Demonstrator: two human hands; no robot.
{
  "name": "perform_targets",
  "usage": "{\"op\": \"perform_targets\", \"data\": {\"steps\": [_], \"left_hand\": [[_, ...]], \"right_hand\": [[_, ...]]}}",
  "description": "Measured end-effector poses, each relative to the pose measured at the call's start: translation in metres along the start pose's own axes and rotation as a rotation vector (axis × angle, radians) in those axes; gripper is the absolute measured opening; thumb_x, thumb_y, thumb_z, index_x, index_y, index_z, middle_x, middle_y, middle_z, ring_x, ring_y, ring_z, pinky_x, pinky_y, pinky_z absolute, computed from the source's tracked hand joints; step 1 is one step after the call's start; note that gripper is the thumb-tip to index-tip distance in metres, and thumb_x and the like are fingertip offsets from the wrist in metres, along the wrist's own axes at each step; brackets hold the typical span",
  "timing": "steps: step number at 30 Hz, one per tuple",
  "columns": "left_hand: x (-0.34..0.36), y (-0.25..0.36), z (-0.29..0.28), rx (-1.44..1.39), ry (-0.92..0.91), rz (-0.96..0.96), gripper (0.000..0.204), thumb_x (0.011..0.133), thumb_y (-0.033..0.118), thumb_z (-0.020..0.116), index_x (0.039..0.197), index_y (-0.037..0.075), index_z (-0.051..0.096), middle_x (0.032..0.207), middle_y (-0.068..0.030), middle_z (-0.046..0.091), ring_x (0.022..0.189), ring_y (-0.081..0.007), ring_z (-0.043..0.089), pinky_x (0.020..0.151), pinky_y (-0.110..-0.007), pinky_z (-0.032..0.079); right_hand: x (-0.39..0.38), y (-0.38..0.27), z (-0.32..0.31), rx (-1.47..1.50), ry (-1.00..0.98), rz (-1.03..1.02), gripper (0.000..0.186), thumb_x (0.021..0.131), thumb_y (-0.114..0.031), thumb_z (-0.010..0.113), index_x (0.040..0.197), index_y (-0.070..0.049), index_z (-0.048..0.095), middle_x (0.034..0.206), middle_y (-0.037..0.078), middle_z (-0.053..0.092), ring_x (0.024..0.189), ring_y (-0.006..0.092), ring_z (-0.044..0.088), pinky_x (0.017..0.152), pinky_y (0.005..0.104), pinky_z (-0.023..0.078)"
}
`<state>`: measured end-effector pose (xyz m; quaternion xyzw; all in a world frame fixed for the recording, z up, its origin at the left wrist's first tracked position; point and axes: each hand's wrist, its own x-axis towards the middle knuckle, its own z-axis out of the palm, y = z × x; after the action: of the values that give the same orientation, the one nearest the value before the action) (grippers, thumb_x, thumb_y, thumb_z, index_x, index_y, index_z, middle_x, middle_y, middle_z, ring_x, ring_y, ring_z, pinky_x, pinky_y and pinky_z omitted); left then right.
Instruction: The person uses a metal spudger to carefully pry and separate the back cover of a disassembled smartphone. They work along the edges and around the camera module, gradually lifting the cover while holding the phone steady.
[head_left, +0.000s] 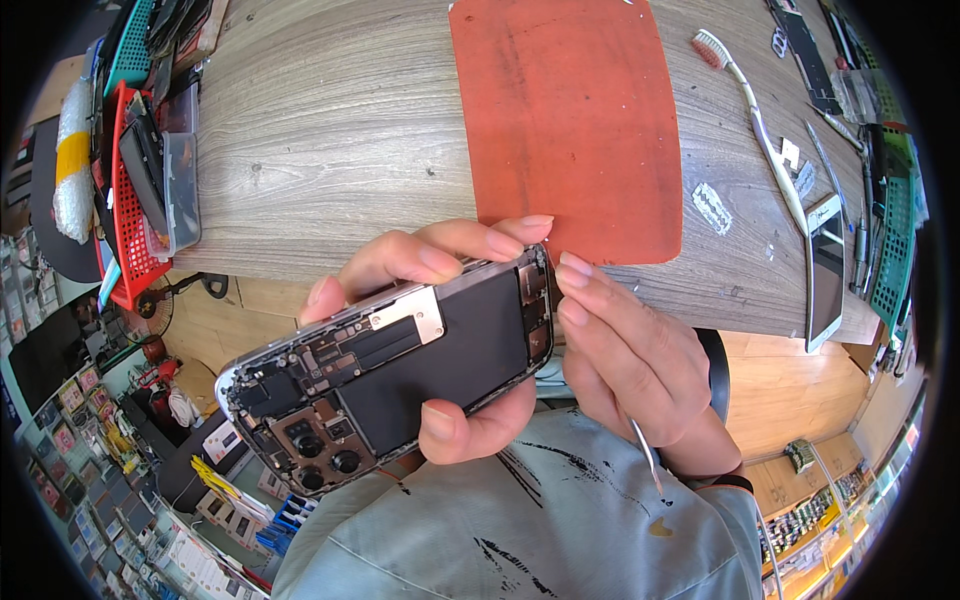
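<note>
My left hand (405, 258) holds an opened smartphone (455, 340) tilted above the table's near edge, fingers along its far side and thumb on its near side. The back cover is off, so the black battery, circuit board, a pale metal plate (408, 314) and the camera module (322, 442) show. My right hand (640, 365) is closed at the phone's right end, fingertips touching or very near its frame. A thin metal tool (646, 455) is tucked in that hand, its slender end sticking out below the palm; its other end is hidden.
An orange-red mat (570, 130) lies on the wood-grain table (320, 130). To the right are a toothbrush (757, 120), a razor blade (712, 208), a white phone-like part (825, 275) and a green basket (893, 245). A red basket (125, 200) with dark parts stands left.
</note>
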<state>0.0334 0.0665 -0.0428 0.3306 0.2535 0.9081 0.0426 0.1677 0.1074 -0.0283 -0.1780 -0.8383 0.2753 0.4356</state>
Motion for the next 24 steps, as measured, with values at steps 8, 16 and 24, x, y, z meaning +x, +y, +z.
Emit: {"op": "perform_targets", "data": {"steps": [8,16,24], "left_hand": [[-0.001,0.002,-0.001,0.000,-0.027,-0.018,0.088,0.109,0.046,0.055,0.174,-0.001,0.018,0.129,-0.0372,0.051,0.101,-0.0534,0.066,0.081,-0.078,0.066],[-0.001,0.004,-0.003,0.012,-0.052,-0.035,0.088,0.109,0.046,0.056,0.175,0.001,0.020,0.130,-0.0364,0.051,0.102,-0.0533,0.066,0.083,-0.078,0.066],[-0.004,0.001,0.006,-0.015,0.065,-0.015,0.089,0.106,0.046,0.057,0.174,0.001,0.022,0.126,-0.0356,0.051,0.097,-0.0529,0.067,0.078,-0.076,0.067]], "right_hand": [[0.002,-0.002,-0.005,0.028,-0.053,0.025,0.036,0.089,0.013,0.081,0.124,0.009,0.077,0.123,0.029,0.083,0.111,0.0402,0.086,0.076,0.0340,0.071],[0.003,-0.003,-0.002,0.019,-0.019,0.035,0.036,0.082,0.012,0.081,0.118,0.009,0.083,0.119,0.025,0.084,0.111,0.0380,0.086,0.081,0.0360,0.074],[0.004,-0.003,-0.003,0.008,-0.030,0.026,0.037,0.083,0.010,0.083,0.119,0.009,0.083,0.121,0.025,0.083,0.112,0.0379,0.086,0.081,0.0359,0.074]]}}
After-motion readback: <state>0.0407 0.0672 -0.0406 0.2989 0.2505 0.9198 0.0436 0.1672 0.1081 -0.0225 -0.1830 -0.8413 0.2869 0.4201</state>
